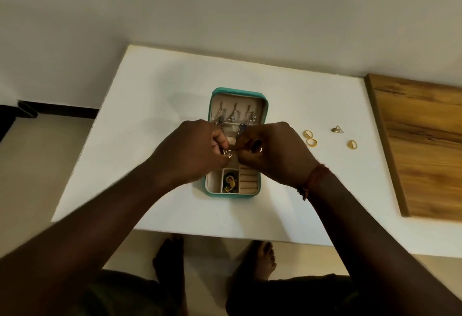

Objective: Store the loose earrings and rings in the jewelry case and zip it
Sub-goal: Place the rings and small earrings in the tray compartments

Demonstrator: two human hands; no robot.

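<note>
– Left hand [197, 148]: state?
– I read its fingers as curled, pinching a small gold earring [228, 153] from the left.
– Right hand [272, 150]?
– Curled likewise, pinching the same earring from the right. The contact point is blurred on my feed. Both hands meet above the middle of the jewelry case [266, 108]. A red thread band [315, 178] sits on the right wrist.
– Case position?
– It is teal and lies open on the white tabletop [150, 115], lid on the far side. Three dangling earrings [235, 114] hang from hooks in the lid. In the near tray, one compartment holds dark and gold pieces [230, 181]; the ring rolls [248, 178] lie just beside it, to the right.
– Loose items?
– They lie right of the case, on the tabletop. I see two gold rings [310, 138] close together and a third gold ring [352, 144] farther right. Between them, farther back, is a silver-toned piece [337, 129]; I cannot tell whether it is a ring or an earring. A wooden board [425, 145] lies beyond them.
</note>
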